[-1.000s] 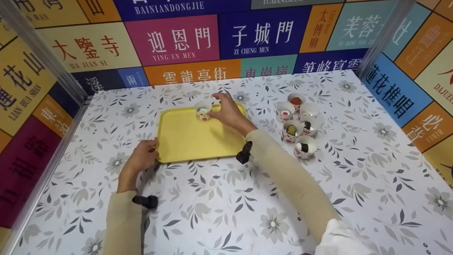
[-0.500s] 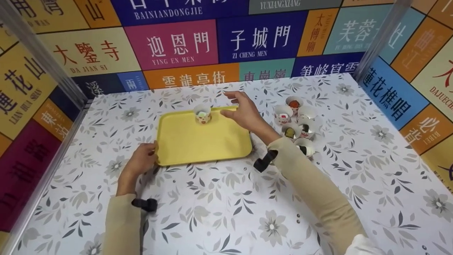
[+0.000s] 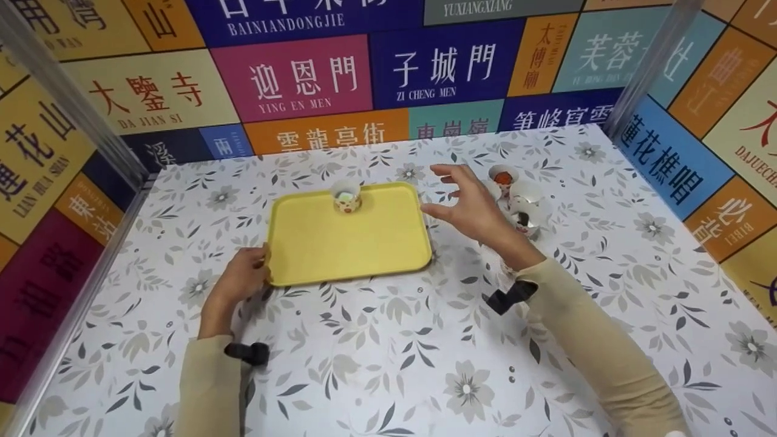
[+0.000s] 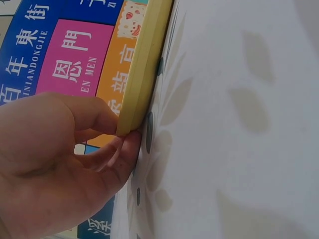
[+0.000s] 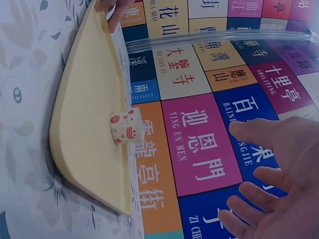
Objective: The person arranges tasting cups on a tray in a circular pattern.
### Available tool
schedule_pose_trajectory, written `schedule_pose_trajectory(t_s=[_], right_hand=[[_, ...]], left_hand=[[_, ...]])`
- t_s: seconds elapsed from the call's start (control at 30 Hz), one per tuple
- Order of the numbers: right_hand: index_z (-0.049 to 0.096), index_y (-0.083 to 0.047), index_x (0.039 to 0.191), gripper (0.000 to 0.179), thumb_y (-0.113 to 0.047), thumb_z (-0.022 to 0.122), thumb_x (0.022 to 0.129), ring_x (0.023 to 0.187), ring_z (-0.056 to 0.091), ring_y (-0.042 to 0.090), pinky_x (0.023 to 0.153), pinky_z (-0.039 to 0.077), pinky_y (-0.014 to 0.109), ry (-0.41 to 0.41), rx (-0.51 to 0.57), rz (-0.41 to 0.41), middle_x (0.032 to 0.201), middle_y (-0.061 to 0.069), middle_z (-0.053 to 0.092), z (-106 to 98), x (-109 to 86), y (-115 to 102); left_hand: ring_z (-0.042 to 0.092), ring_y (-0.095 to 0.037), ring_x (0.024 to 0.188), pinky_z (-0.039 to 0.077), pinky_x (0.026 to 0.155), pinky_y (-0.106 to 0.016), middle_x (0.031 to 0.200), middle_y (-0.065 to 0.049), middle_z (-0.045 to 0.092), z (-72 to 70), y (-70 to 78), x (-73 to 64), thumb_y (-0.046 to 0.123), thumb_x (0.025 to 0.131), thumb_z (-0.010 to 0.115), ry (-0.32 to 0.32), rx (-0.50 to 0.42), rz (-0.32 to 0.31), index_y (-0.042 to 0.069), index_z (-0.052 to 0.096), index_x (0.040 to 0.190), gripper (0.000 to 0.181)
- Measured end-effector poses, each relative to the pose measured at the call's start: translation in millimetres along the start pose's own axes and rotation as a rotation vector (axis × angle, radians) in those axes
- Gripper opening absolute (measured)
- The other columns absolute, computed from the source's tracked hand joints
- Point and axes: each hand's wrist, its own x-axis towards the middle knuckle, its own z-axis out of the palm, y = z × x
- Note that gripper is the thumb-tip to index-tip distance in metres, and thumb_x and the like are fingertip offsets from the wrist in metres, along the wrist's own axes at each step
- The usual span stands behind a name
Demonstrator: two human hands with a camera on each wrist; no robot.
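A yellow tray point(image 3: 349, 246) lies on the flower-patterned tablecloth. One small paper cup point(image 3: 346, 203), white with red prints and something pale green inside, stands upright by the tray's far rim. My left hand point(image 3: 246, 276) holds the tray's near left corner; in the left wrist view its fingertips point(image 4: 130, 142) pinch that rim from both sides. Between the tray and the group of cups, my right hand point(image 3: 473, 212) hangs with fingers spread and nothing in them. Behind it, the cup with red contents point(image 3: 503, 178) shows, while other cups are partly or wholly hidden.
To the right of the tray, several paper cups stand close together, among them one with dark contents point(image 3: 523, 220) and a pale one point(image 3: 527, 194). Printed sign panels point(image 3: 297, 79) wall the table's far side and both flanks.
My right hand has let go of the cup on the tray and moved right, over towards the other cups. The left hand stays at the tray's corner.
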Motion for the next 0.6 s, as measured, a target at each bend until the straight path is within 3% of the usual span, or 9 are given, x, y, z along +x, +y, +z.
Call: schedule_pose_trajectory(t_s=[0.17, 0.4, 0.53, 0.6], right_hand=[[0.044, -0.013, 0.148, 0.072, -0.022, 0.079, 0.086, 0.137, 0.045, 0.027, 0.112, 0.042, 0.042, 0.027, -0.021, -0.034, 0.147, 0.009, 0.045, -15.0, -13.0, 11.5], [0.045, -0.012, 0.147, 0.071, -0.021, 0.08, 0.085, 0.135, 0.045, 0.031, 0.107, 0.045, 0.048, 0.058, -0.014, -0.074, 0.146, 0.011, 0.043, -33.6, -32.2, 25.6], [0.047, -0.01, 0.146, 0.07, -0.019, 0.08, 0.085, 0.136, 0.044, 0.032, 0.106, 0.044, 0.048, 0.062, -0.016, -0.096, 0.147, 0.011, 0.043, -41.6, -41.0, 34.0], [0.047, -0.01, 0.146, 0.07, -0.019, 0.08, 0.085, 0.137, 0.044, 0.032, 0.106, 0.042, 0.048, 0.061, -0.028, -0.099, 0.148, 0.011, 0.044, -45.4, -44.5, 38.4]], left_hand=[[0.052, -0.039, 0.112, 0.045, 0.086, -0.041, 0.136, -0.033, 0.049, -0.7, -0.7, 1.8, 0.0, 0.095, 0.044, 0.001, -0.008, 0.004, -0.005, 0.045, 0.146, 0.051], [0.046, -0.04, 0.128, 0.041, 0.103, -0.048, 0.148, -0.034, 0.038, -0.2, 1.2, 1.4, 0.002, 0.097, 0.043, -0.033, -0.014, -0.065, -0.004, 0.032, 0.151, 0.056], [0.058, -0.037, 0.108, 0.05, 0.082, -0.039, 0.135, -0.034, 0.051, 0.8, 0.9, 0.4, -0.002, 0.095, 0.044, 0.0, -0.03, -0.005, -0.006, 0.042, 0.147, 0.052], [0.061, -0.034, 0.095, 0.048, 0.07, -0.031, 0.125, -0.033, 0.057, 1.3, -0.1, -0.2, -0.005, 0.094, 0.044, 0.025, -0.034, 0.034, -0.007, 0.048, 0.143, 0.049]])
